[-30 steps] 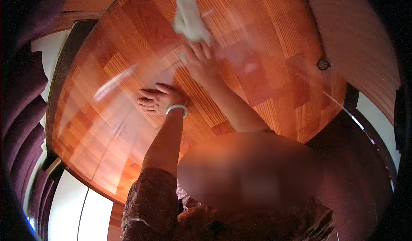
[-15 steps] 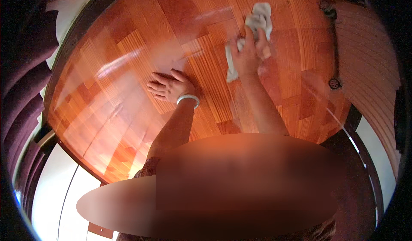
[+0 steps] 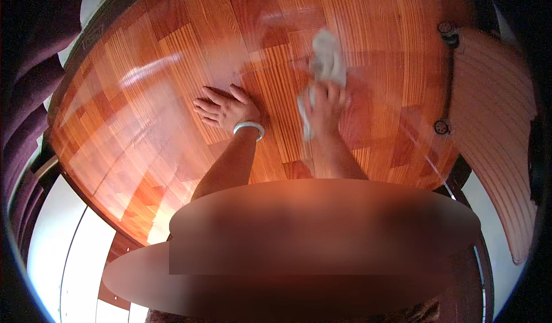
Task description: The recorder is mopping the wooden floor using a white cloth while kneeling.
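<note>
A person's bare right hand [image 3: 328, 104] was closed over a bunched, off-white cloth [image 3: 328, 53] on the glossy, orange-brown wood-plank floor [image 3: 276, 93], to the right of the pale, rigid bangle [image 3: 257, 127] worn on the left wrist. Motion blur hid how tightly the fingers held it. One end of the cloth stuck out ahead of the fingertips, farther forward than the bangle, and a strip of it lay along the thumb side, facing the bangle. The left hand [image 3: 230, 110], just ahead of the bangle, was empty, palm down with fingers spread, apparently as a prop.

Wiping seemed to be the step in hand. Doing it well called for the cloth folded into a flat pad under the whole palm, since the loose end got little pressure. Even, overlapping strokes along the planks, with weight shared onto the left arm, would have served best. The ribbed brown piece with small black wheels [image 3: 489, 122], well to the right of the bangle, deserved a slower pass beside its wheels.
</note>
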`<state>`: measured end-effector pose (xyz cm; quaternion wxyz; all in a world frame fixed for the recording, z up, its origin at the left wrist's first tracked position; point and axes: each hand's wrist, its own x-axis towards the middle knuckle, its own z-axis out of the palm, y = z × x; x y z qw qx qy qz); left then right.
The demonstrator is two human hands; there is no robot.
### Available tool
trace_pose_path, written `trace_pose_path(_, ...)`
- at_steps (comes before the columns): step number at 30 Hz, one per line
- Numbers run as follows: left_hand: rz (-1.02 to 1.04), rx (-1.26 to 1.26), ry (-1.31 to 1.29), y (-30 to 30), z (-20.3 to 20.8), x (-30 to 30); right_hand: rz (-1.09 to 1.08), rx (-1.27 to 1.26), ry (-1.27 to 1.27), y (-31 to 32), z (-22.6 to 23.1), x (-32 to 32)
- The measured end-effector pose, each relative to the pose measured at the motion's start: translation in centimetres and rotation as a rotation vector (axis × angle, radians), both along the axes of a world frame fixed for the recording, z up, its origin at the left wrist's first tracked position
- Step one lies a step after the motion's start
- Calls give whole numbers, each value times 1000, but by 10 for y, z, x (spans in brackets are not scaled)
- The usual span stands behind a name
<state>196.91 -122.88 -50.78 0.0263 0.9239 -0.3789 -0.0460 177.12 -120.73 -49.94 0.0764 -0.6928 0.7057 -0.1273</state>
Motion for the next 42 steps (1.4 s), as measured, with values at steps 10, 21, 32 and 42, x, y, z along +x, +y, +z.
trace_pose_path(10,6,-13,-10,3,-5,-4,-134,-289,-25,-176,-8,-43)
trace_pose_path(21,-11,2,-25,4,-10,-3,-201,68,96,152,20,-98)
trace_pose_path(32,-26,-23,-52,4,-11,-5,-342,-303,103,-232,1,-113)
trace_pose_path(42,9,-64,-36,0,-9,1,-77,-56,74,69,7,-95)
